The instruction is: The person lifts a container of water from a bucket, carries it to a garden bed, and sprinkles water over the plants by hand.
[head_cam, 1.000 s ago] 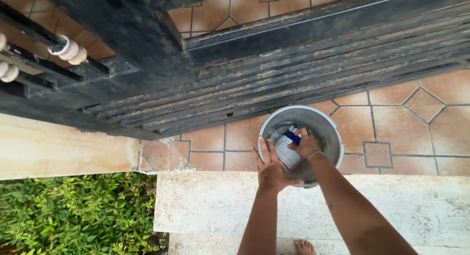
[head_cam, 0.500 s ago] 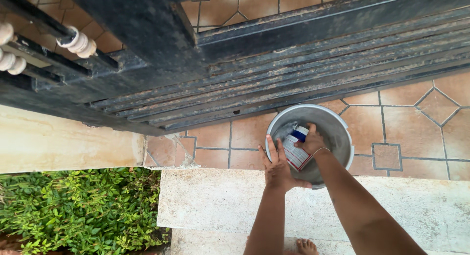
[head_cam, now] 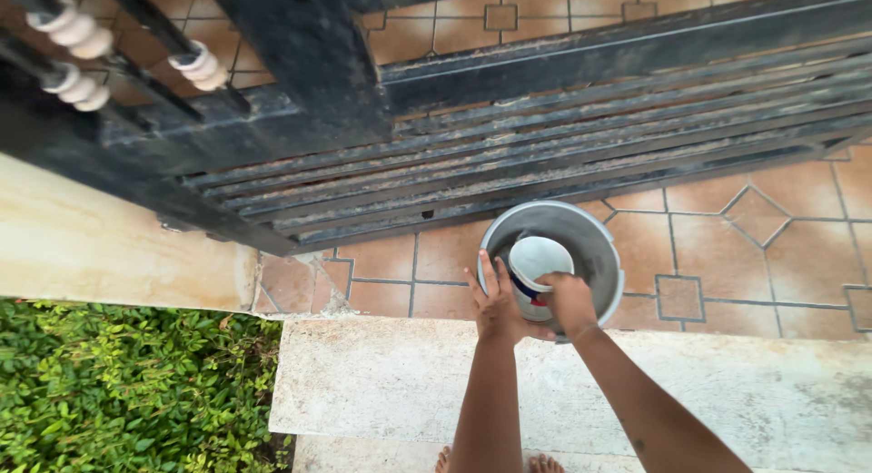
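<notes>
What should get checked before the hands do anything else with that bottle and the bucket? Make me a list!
1. Right hand has hold of the white bottle: ok, its grip is closed on the lower end.
2. Bottle sits over the grey bucket, not the floor: ok.
3. Left hand steadies the bucket: ok, it rests open at the near rim.
4. Bucket stands flat on the tiled floor: ok.
5. Bottle's cap is on or off: cannot tell, that end is hidden.
6. What is in the bucket: cannot tell, the bottle and hands cover most of it.
</notes>
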